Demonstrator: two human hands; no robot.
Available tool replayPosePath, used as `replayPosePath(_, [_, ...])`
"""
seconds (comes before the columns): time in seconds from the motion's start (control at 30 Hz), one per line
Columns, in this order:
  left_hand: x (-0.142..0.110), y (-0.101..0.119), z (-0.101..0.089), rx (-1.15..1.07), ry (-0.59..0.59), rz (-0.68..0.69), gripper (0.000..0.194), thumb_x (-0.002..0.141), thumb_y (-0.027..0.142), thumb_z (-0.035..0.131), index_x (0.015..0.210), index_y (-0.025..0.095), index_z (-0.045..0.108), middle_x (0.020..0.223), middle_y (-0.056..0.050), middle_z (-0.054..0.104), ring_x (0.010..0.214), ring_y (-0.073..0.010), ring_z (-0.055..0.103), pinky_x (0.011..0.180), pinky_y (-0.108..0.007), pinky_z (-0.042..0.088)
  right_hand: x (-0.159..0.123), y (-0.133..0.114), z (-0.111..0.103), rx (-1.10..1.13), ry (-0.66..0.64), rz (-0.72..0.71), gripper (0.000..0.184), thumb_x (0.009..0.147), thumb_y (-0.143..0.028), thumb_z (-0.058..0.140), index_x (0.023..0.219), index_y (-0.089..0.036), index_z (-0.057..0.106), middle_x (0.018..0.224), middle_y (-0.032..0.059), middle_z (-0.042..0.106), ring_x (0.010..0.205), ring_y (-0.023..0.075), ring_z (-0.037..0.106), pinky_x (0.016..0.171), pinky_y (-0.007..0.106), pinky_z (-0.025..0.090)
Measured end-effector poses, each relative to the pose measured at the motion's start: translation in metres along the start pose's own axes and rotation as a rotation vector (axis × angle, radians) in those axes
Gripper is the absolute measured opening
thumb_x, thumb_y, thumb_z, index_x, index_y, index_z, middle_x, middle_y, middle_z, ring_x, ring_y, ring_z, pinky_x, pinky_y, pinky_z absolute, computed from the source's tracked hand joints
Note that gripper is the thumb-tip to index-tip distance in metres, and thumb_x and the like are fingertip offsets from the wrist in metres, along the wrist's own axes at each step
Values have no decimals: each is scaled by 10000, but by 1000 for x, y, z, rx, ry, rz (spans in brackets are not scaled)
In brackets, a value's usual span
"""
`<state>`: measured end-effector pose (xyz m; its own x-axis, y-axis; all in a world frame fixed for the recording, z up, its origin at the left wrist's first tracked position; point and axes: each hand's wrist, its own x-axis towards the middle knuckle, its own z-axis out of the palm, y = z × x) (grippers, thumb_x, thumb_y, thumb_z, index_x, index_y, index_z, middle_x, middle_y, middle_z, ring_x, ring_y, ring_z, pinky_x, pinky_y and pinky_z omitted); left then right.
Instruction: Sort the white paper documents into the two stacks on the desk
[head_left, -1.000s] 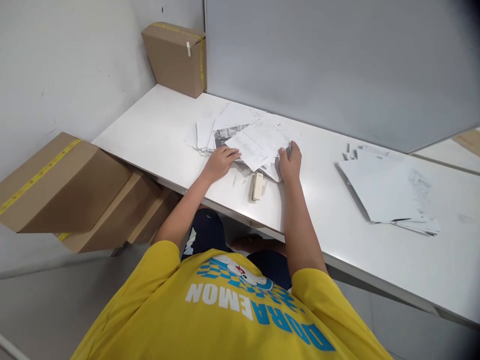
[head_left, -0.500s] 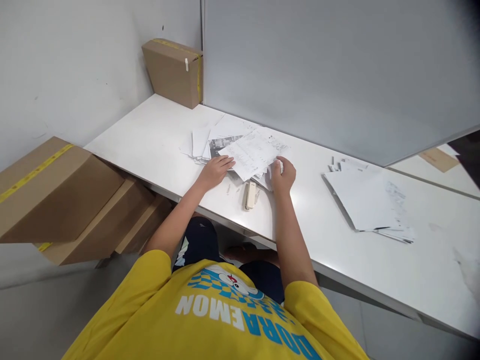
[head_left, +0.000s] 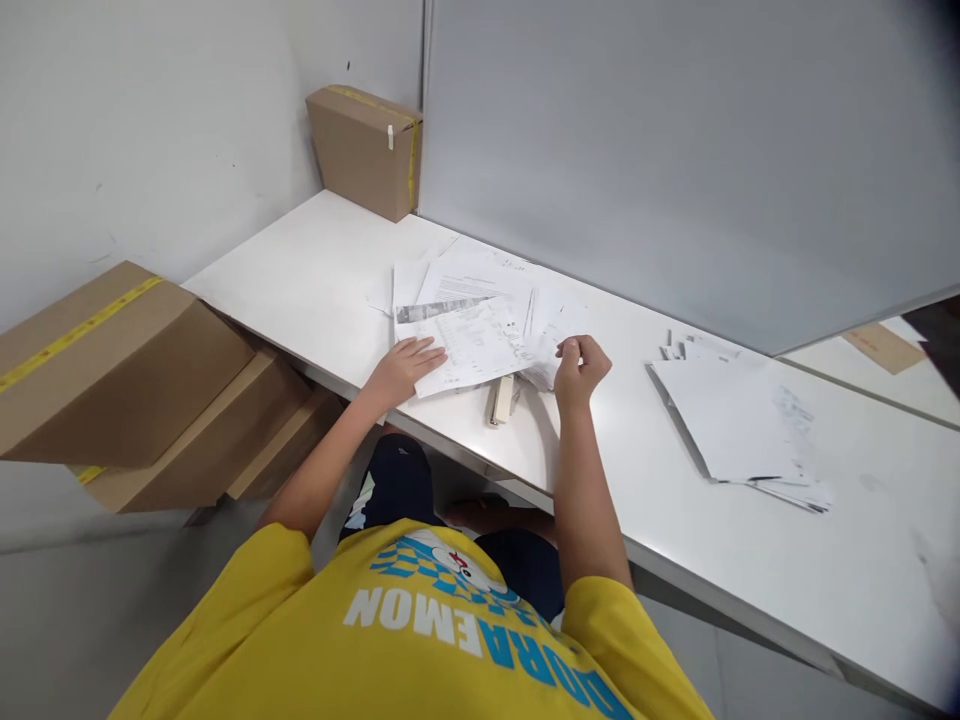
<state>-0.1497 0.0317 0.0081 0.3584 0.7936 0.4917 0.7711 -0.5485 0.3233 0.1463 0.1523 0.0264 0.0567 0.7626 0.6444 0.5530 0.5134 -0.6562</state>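
Though flat on thin printed paper [head_left: 478, 345], left fingers [head_left: 429, 357] slightly apart, right fingers [head_left: 592, 354] together in a curl.

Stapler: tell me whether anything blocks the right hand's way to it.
Nothing visible stands between the right hand and the stapler. The sheet under the left hand seems to overlap the stapler's far end.

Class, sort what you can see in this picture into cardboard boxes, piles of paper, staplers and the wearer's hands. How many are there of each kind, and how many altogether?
Cardboard boxes: 4
Paper piles: 2
Stapler: 1
Hands: 2
Total: 9
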Motion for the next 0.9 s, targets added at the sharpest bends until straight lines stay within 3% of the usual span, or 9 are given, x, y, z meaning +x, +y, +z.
replayPosePath(0.13, [-57,24,-20,-107,-33,-129,488,904,215,543,1380,317,581,1390,-77,617,1425,-310,435,1190,-550,311,-10,-29,-4,51,-202,0,318,929,-381,372,765,-227,597,663,30,598,663,201,601,587,328,448])
replayPosePath(0.23, [-93,47,-22,-149,27,-269,508,918,405,585,1417,327,539,1454,-91,560,1482,-342,325,1234,-573,164,-31,-63,-6,35,-408,-47,317,950,-410,389,982,-228,646,823,57,680,792,227,639,685,361,498])
replayPosePath(0.33, [-121,72,1,-194,299,-519,646,907,528,587,1491,305,423,1574,-116,402,1530,-337,191,1240,-559,124,-60,-90,-5,-110,-609,-173,393,940,-428,435,1229,-210,588,1147,127,680,1055,301,609,883,455,486])
replayPosePath(0.4, [-134,85,23,-310,530,-704,709,914,538,572,1534,309,315,1622,-109,311,1531,-296,203,1228,-489,226,-78,-99,-2,-232,-728,-256,432,931,-405,452,1278,-172,561,1305,167,613,1179,350,547,970,508,433])
replayPosePath(0.5, [-144,92,48,-582,824,-929,670,938,488,501,1537,311,260,1595,-109,360,1447,-245,400,1094,-378,442,-97,-101,3,-367,-848,-323,389,921,-333,458,1232,-137,584,1325,182,601,1177,364,541,1031,533,370])
replayPosePath(0.57, [-145,86,49,-776,941,-1034,593,917,479,476,1462,264,390,1449,-135,539,1280,-240,581,946,-340,535,-101,-99,3,-408,-862,-349,363,919,-313,458,1202,-136,601,1294,179,621,1128,355,562,1039,528,359])
replayPosePath(0.7, [-132,66,20,-1128,867,-1110,502,833,579,559,1143,190,628,1030,-104,735,953,-240,714,748,-328,571,-100,-97,0,-423,-852,-390,362,923,-318,449,1189,-135,612,1307,187,614,1115,357,563,1024,518,367])
replayPosePath(0.8, [-116,58,0,-1180,718,-1055,460,704,518,766,997,181,654,950,-72,744,904,-237,715,746,-328,564,-99,-99,-1,-434,-878,-389,368,930,-326,435,1172,-121,620,1287,200,618,1112,367,564,1011,520,377])
replayPosePath(0.9, [-105,58,-8,-1125,689,-996,428,655,448,832,930,177,648,927,-65,747,882,-223,712,771,-331,556,-100,-98,2,-423,-874,-361,386,933,-340,426,1190,-118,608,1294,210,608,1111,374,571,999,529,389])
